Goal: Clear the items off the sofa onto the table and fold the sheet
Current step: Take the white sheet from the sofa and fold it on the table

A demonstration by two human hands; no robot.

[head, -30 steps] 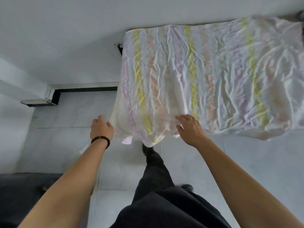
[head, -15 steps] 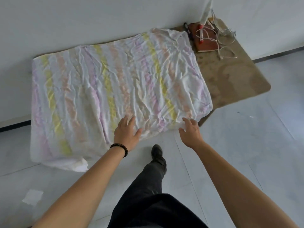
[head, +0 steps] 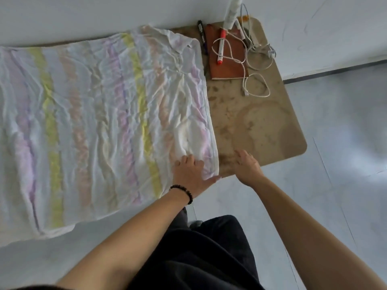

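Observation:
A crumpled white sheet [head: 94, 126] with pastel stripes lies spread over most of a tan table [head: 257, 122], hanging over its near and left edges. My left hand [head: 189, 174], a bead bracelet on its wrist, rests flat on the sheet's near right corner, fingers bent into the cloth. My right hand [head: 246, 166] hovers open over the bare table edge just right of the sheet. At the table's far end lie a brown notebook [head: 227, 57], a red marker [head: 221, 47], a black pen [head: 202, 36] and a white cable [head: 255, 68].
A white wall [head: 83, 15] runs behind the table. Grey tiled floor [head: 339, 164] surrounds it on the right and front. My dark trousers [head: 201, 258] and one shoe show below. A white tube-like object [head: 232, 11] leans at the far table edge.
The view has swung right along the table. My left hand has slid from the sheet's left corner to its right corner; my right hand has moved off the sheet over bare table.

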